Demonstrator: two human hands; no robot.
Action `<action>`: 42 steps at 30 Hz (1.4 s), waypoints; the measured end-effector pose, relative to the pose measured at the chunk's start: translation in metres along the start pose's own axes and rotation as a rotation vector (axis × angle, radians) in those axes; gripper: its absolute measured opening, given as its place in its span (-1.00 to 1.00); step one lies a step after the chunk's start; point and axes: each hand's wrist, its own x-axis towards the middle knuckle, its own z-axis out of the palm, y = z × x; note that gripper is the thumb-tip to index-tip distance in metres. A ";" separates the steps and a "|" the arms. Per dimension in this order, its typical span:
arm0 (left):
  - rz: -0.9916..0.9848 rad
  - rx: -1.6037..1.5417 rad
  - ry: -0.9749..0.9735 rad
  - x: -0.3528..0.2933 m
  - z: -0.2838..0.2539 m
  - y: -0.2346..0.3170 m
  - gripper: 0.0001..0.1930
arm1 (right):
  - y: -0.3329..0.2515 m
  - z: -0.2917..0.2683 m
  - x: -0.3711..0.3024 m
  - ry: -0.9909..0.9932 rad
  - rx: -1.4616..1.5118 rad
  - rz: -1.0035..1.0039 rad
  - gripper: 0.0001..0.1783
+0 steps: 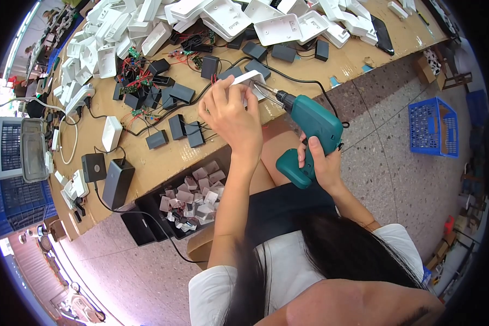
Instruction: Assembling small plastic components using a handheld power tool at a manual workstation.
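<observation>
Between the fingers and thumb of my left hand (232, 117) is a small white plastic case (249, 77), held up over the table's near edge. My right hand (325, 163) is wrapped round the handle of a green cordless drill (316, 120). The drill's slim metal nose (267, 93) points left into the case; my left fingers partly hide where they meet, so I cannot tell whether the tip touches a screw. Dark grey battery boxes (182, 92) with thin wires lie left of my left hand.
White plastic shells (223, 19) are heaped along the brown table (201, 155). Green circuit boards with red wires (133, 73) lie among black boxes. Black cables cross the tabletop. Below the edge stands a black tray of small pieces (193, 195). A blue crate (433, 127) sits on the floor at right.
</observation>
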 end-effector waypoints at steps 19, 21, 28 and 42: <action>0.009 -0.012 -0.027 0.002 -0.003 0.001 -0.91 | -0.006 0.006 0.002 0.074 0.154 -0.011 -0.75; 0.004 -0.010 -0.028 0.002 -0.003 0.001 -0.91 | -0.008 0.009 0.002 0.085 0.143 -0.010 -0.75; 0.007 -0.005 -0.028 0.002 -0.002 0.002 -0.91 | 0.003 0.002 0.000 0.064 0.114 -0.019 -0.74; 0.012 -0.001 -0.022 0.002 -0.003 0.004 -0.91 | 0.002 0.001 -0.006 0.043 0.080 -0.023 -0.65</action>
